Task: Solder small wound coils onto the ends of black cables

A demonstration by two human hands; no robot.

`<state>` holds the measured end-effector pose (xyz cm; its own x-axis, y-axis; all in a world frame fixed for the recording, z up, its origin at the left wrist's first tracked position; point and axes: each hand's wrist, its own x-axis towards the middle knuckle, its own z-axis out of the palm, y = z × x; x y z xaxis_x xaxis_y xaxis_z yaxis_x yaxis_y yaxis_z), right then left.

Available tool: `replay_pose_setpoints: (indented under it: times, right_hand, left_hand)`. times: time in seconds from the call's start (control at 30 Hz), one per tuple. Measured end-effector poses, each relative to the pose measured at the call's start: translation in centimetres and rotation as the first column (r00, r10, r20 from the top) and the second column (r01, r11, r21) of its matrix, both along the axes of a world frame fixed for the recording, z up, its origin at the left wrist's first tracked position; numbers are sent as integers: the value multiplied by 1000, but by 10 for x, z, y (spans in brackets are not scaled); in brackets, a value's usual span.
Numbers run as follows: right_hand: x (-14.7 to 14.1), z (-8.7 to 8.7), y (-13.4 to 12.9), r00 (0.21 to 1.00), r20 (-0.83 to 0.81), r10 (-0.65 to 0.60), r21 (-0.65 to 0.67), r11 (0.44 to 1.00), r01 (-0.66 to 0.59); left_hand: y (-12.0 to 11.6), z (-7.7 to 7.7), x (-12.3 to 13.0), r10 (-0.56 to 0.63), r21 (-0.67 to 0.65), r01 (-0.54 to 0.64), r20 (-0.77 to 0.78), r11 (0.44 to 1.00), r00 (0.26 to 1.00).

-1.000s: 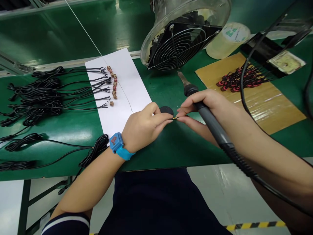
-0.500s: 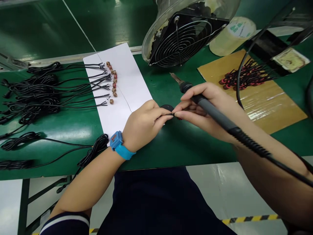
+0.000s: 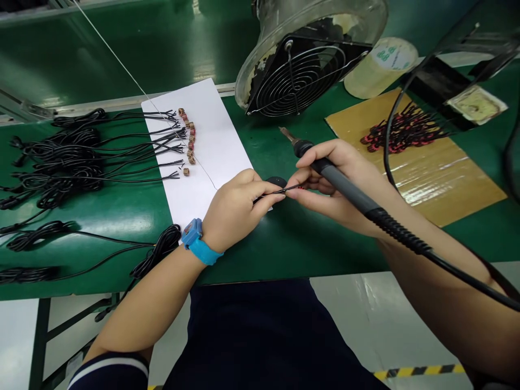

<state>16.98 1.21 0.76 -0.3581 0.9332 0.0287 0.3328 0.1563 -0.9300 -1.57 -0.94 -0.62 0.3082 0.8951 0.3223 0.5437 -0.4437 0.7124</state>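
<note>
Between thumb and forefinger, my left hand (image 3: 239,206) pinches a thin black wire (image 3: 280,191) above the edge of a white sheet (image 3: 205,135). The fingertips of my right hand (image 3: 337,189) hold the other part of the wire, with a small red bit beside them. A soldering iron (image 3: 345,184) also rests in my right hand, its tip pointing up and left, away from the wire. Just behind the fingertips lies a round black object (image 3: 276,181), partly hidden. A blue wristband (image 3: 201,242) is on my left wrist.
Bundled black cables (image 3: 69,157) lie at left, their stripped ends on the sheet beside small copper-coloured coils (image 3: 190,142). A fan (image 3: 298,81) stands at the back. Right of it are a pale jar (image 3: 377,70), cardboard (image 3: 455,184) with black and red parts (image 3: 406,130), and a sponge tray (image 3: 477,103).
The camera view has shifted slightly. My right fingertips have slid a little along the wire, and more of the wire and its red bit shows. Both hands keep their hold.
</note>
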Motion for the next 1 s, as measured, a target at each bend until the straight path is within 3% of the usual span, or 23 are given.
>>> replay_pose_setpoints:
  times: [0.17, 0.4, 0.77, 0.83, 0.9, 1.0]
  right_hand:
    - [-3, -2, -1, 1000, 16, 0, 11, 1000, 0]
    - [9, 3, -5, 980, -198, 21, -58, 998, -33]
    - [3, -7, -11, 983, -175, -58, 21, 998, 63]
    - [2, -5, -11, 979, -189, -77, 8, 997, 80]
    - [3, -1, -12, 978, -176, -110, -19, 994, 108]
    - [10, 2, -10, 982, -78, -173, -29, 985, 171]
  left_hand:
    - [1, -2, -1, -5, 7, 5, -20, 1000, 1000]
    - [2, 0, -2, -14, -32, 17, 78, 999, 997]
    - [3, -6, 4, -42, 1, 42, 38, 999, 998]
    - [-2, 2, 6, 23, -3, -23, -36, 1000, 999]
    - [-12, 20, -4, 159, 26, -157, -134, 987, 978]
    - [-42, 55, -46, 373, 80, -365, -239, 928, 897]
